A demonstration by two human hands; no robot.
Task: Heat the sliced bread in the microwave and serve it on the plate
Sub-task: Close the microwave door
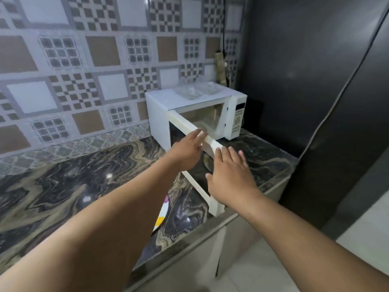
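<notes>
A white microwave (160,110) stands on the marble counter against the tiled wall. Its door (214,204) is swung partly open toward me. My left hand (187,152) rests on the door's top edge with straight fingers. My right hand (229,178) lies flat against the door's outer edge, fingers extended. A plate (162,213) with coloured markings peeks out from under my left forearm on the counter. The cavity (202,121) shows a glass turntable; I cannot make out any bread.
The dark swirled marble counter (63,190) runs left of the microwave. Clear plastic containers (195,90) sit on the microwave's top. A dark refrigerator (315,81) stands right of the counter. A power cord (224,39) hangs at the wall corner. Pale floor tiles lie below.
</notes>
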